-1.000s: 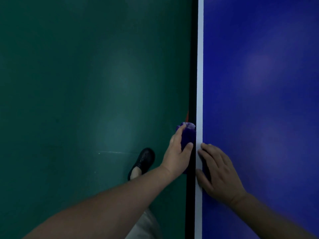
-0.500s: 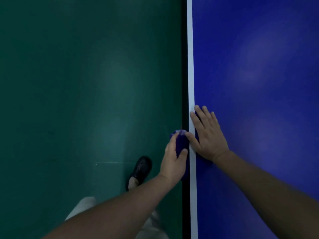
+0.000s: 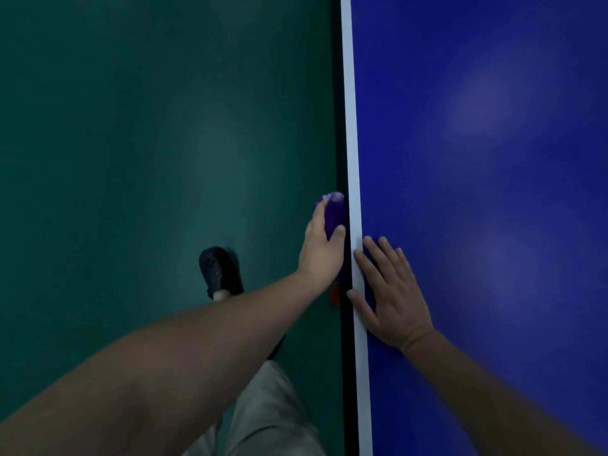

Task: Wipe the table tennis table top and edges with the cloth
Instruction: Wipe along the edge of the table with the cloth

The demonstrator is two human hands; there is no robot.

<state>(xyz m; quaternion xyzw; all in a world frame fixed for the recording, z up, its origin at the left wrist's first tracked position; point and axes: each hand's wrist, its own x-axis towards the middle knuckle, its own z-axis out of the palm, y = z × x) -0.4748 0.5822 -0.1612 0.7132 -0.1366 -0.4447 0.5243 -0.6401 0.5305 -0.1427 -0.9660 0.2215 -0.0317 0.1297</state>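
Note:
The blue table tennis table [image 3: 477,159] fills the right half of the head view, with a white border line [image 3: 350,126] along its left side and a dark side edge below that. My left hand [image 3: 324,248] grips a purple cloth [image 3: 334,212] and holds it against the table's side edge. My right hand [image 3: 391,291] lies flat with spread fingers on the table top, over the white line, just behind the left hand.
Green floor [image 3: 148,159] spreads to the left of the table. My foot in a black shoe [image 3: 220,269] stands on it near the edge, and my leg in light trousers [image 3: 269,416] shows below. A small red-orange thing [image 3: 335,292] peeks out under the edge.
My left hand has slid the cloth further forward along the side edge. My right hand, ahead of the left half a second ago, now rests behind it.

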